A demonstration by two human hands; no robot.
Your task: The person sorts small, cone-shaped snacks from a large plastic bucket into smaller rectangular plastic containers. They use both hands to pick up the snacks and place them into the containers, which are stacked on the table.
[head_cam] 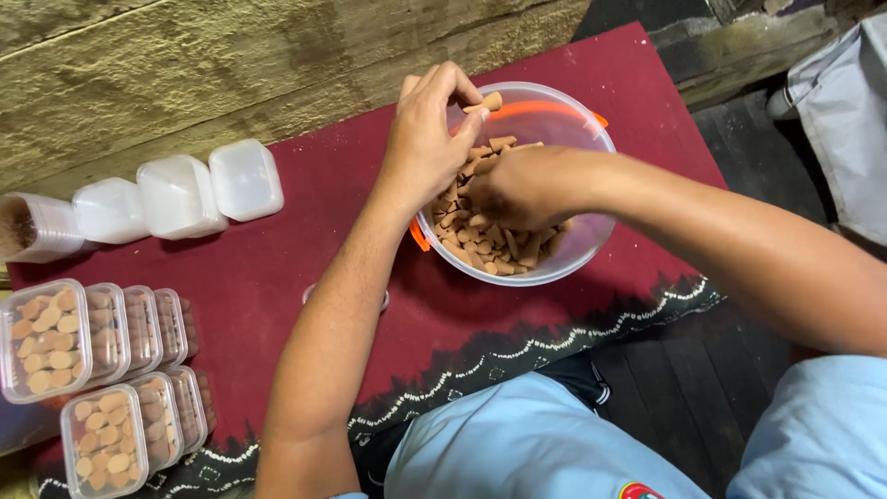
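Hands both in the clear bucket [582,263] of brown cones [490,242]: left hand [427,139] pinched one cone, right hand [514,188] grip closed on several. Filled boxes [92,374] stood left; empty boxes [176,196] remained.

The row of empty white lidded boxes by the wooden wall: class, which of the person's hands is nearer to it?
Left. The left hand is at the near rim of the clear tub, closer to the white boxes. The right hand is inside the tub among the brown cones, farther off.
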